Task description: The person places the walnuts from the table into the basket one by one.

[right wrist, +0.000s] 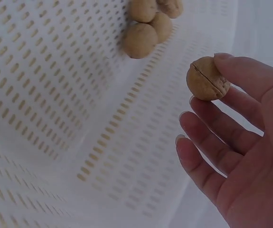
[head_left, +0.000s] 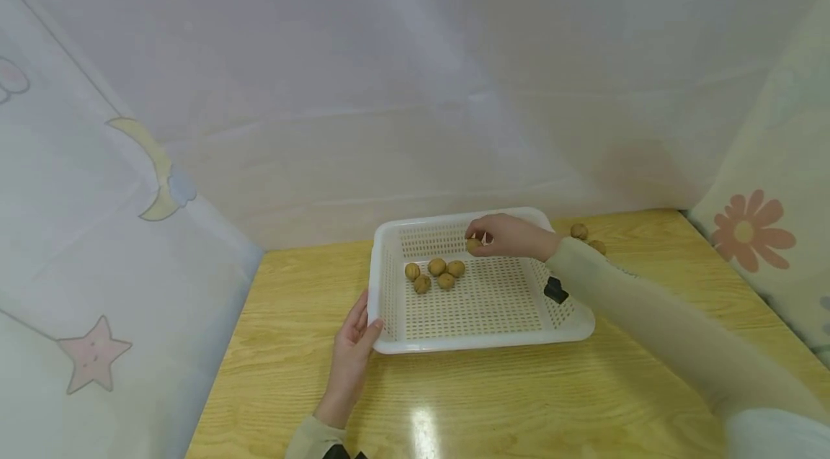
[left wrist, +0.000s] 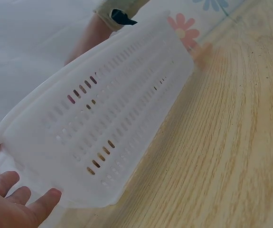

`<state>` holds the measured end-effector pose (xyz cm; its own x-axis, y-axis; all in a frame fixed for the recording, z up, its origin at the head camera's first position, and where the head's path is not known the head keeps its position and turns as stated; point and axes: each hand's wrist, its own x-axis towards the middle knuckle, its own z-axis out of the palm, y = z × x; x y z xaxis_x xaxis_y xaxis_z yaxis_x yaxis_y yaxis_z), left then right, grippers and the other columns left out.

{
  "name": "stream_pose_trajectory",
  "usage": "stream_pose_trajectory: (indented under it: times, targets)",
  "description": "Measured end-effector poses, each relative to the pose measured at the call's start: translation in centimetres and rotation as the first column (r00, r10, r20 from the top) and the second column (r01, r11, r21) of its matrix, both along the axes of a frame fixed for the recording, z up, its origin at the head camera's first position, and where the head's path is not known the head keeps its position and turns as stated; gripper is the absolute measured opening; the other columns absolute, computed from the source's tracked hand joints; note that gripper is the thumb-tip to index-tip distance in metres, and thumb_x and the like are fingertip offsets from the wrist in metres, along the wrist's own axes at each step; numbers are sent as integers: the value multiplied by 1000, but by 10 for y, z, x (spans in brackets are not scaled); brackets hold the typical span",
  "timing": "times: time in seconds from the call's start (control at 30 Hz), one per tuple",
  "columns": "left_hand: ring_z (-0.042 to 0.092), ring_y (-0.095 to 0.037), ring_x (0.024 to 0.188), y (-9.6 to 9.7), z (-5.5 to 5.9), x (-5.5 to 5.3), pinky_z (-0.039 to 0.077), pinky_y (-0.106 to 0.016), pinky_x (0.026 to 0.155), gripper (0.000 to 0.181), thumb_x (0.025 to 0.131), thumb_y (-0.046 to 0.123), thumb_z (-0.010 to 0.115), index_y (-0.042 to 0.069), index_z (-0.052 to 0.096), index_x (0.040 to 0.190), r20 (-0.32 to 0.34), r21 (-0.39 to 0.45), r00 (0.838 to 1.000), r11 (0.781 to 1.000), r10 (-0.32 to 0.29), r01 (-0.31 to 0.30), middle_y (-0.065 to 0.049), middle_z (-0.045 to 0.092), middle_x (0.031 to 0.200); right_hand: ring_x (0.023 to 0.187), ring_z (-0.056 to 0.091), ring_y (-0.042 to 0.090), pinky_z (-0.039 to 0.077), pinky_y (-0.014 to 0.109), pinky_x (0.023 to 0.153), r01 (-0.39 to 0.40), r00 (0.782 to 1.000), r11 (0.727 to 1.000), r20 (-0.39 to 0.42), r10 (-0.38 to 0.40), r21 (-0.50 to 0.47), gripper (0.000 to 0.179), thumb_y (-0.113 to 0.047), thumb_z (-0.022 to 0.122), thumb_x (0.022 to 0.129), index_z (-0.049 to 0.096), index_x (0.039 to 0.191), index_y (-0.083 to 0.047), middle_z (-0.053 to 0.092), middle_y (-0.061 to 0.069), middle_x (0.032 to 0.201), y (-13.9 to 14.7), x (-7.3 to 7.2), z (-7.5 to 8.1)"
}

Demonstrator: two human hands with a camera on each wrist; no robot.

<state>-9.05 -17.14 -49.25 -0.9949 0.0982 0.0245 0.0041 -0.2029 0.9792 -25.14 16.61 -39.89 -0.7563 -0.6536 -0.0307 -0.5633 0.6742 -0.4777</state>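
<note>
A white plastic basket (head_left: 480, 341) with slotted walls stands on the wooden table. Several walnuts (head_left: 437, 267) lie together on the left part of its floor. My right hand (head_left: 509, 234) is over the back of the basket and pinches one walnut (right wrist: 207, 79) between thumb and fingertips; the seam of its shell shows in the right wrist view. At the basket's left end, my left hand (head_left: 353, 344) holds the rim, thumb on top and fingers against the outer wall (left wrist: 74, 128).
More walnuts (head_left: 579, 231) lie on the table (head_left: 298, 365) to the right of the basket, partly hidden behind the right forearm. A pale curtain (head_left: 389, 120) with printed shapes hangs behind the table and along both sides.
</note>
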Motion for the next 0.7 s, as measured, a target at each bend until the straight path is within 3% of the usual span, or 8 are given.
stream_pose_trajectory:
  times: [0.37,0.57,0.7]
  targets:
    - [36,-40,150,0,-3,-1,41,-42,116,67,106,9,57,3,24,164,10,-2,1000,1000,11,-11,-15,29,168,94,66,20,59,41,82,25,996,997,78,-31,68,33,-17,69,101,67,128,0,72,11,111,-13,-18,-40]
    - [36,-40,149,0,-2,-1,41,-44,116,66,106,9,57,3,25,164,18,-12,1000,1000,15,-15,-16,30,168,103,68,26,59,44,89,76,993,990,84,-86,119,29,-17,69,99,68,124,-3,73,11,114,-21,-21,-52]
    - [36,-39,150,0,-2,-2,41,-44,116,66,106,8,56,3,25,164,18,-21,1000,1000,12,-11,-16,29,168,106,70,30,60,45,92,73,994,989,67,-82,125,26,-15,66,99,71,121,-3,74,12,114,-25,-22,-56]
